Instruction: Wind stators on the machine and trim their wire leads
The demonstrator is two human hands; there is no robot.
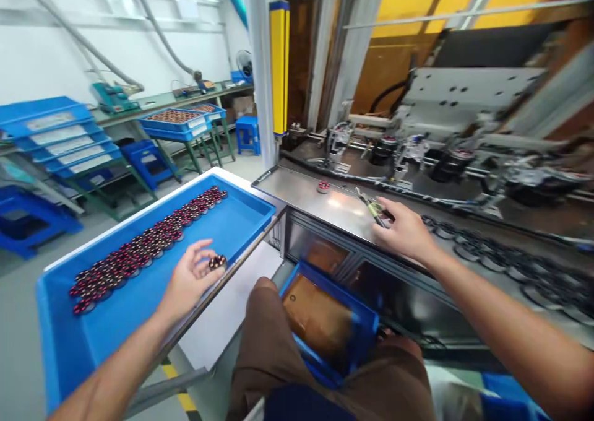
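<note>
My left hand (192, 275) is over the near edge of a large blue tray (232, 207), its fingers closed on a small round motor stator (216, 262), dark with copper-coloured spots. Rows of similar stators (153, 241), dark with red and copper, lie along the tray. My right hand (404, 230) is at the metal worktop (301, 192), gripping a pair of pliers (374, 209) with green and black handles, jaws pointing away to the left. A single red and silver round part (323, 187) sits on the worktop left of the pliers.
Several black rings (492, 247) line the worktop on the right. Behind it stand machine fixtures (413, 151) with black round holders. A yellow safety post (279, 68) rises at the worktop's far left corner. Below, a blue bin (297, 272) with brown contents sits between my knees.
</note>
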